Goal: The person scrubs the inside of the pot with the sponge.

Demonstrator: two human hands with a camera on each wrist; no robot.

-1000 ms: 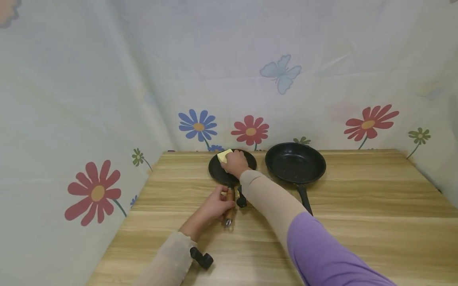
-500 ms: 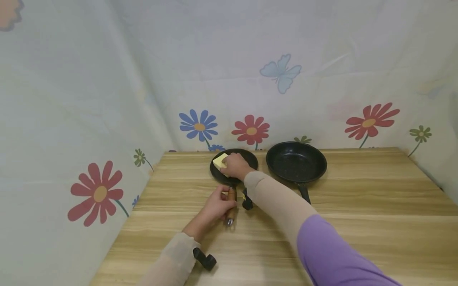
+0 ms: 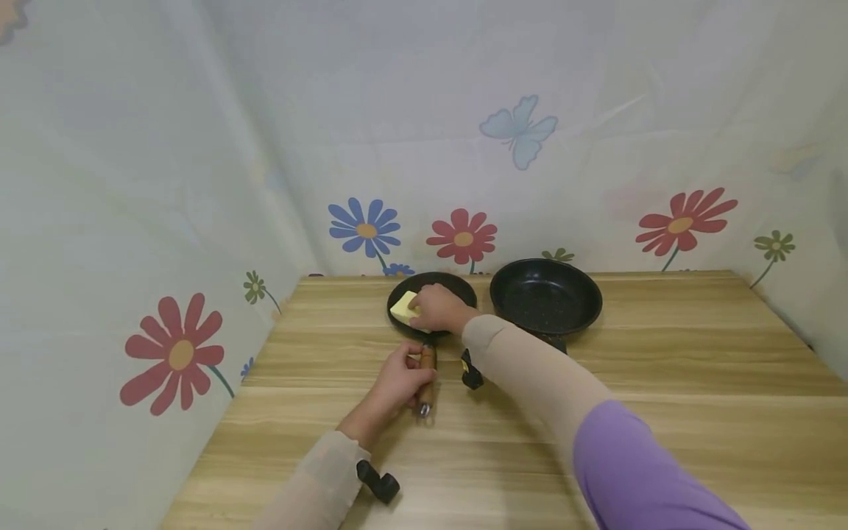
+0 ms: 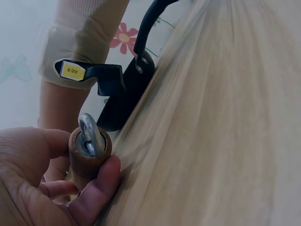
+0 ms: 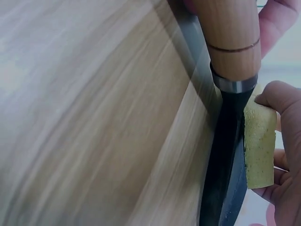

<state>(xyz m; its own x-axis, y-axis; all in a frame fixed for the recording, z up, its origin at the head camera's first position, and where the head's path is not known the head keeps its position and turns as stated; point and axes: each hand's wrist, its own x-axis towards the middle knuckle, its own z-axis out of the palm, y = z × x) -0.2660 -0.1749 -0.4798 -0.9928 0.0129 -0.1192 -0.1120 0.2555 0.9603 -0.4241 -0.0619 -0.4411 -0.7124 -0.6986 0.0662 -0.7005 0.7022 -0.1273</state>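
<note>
Head: L hand (image 3: 400, 380) pinches wooden handle (image 3: 427, 372) of small blk pan (image 3: 414, 283); R hand (image 3: 440, 307) grips yellow sponge (image 3: 403, 307) in that pan; larger blk pan (image 3: 546, 298) just to the right, both on wood table (image 3: 695, 353).
L wrist: thumb & fingers round handle near metal ring (image 4: 96, 139).
R wrist: sponge pinched btwn thumb & fingers, touching pan.

At the left edge of my right hand (image 3: 442, 308), in the small round black pan (image 3: 457, 283), is the rectangular yellow sponge (image 3: 403, 307). The pan's brown wooden handle (image 3: 428, 358) runs toward me into my left hand (image 3: 400, 379). Right of both hands, the larger round black pan (image 3: 546, 298) rests on the wood-grain table (image 3: 676, 442).
</note>
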